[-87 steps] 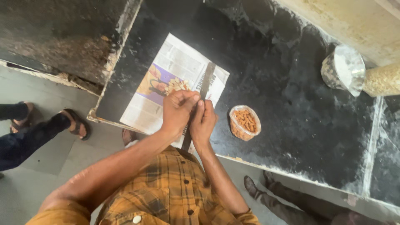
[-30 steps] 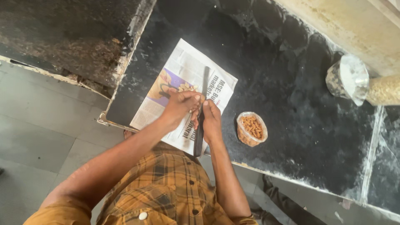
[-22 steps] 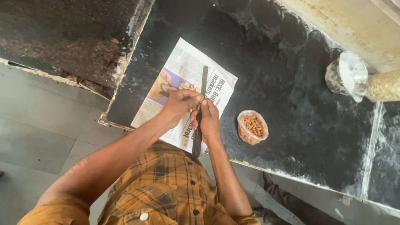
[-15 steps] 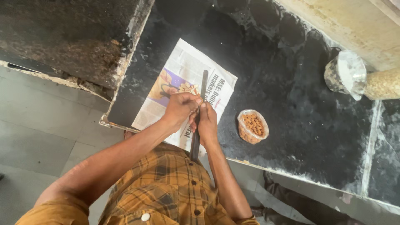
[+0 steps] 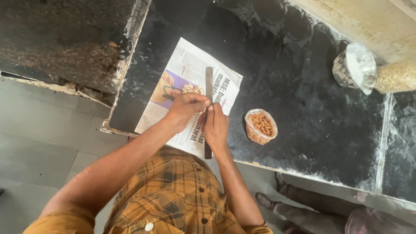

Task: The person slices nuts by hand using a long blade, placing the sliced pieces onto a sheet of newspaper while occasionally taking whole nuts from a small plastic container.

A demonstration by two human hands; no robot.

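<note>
A sheet of newspaper (image 5: 186,69) lies on the black stone counter (image 5: 303,78). Along it lies a long dark knife (image 5: 209,82), its lower end running out past the counter's edge. My right hand (image 5: 215,126) is closed around the knife's lower part. My left hand (image 5: 187,108) is curled into a fist, its fingertips pinched against the blade on what looks like an almond, mostly hidden. A small pile of pale almond slices (image 5: 193,89) sits on the paper just above my left hand. A small bowl of whole almonds (image 5: 261,125) stands to the right of my right hand.
A clear container with a white lid (image 5: 355,67) and a cylinder of pale grains (image 5: 395,76) lie at the back right. A second rough dark slab (image 5: 65,39) is at the left. Another person's feet (image 5: 271,201) stand below the counter's front edge.
Both hands have stayed at the knife with only small shifts. The sandalled feet seen at the left 2.9 s ago are out of view.
</note>
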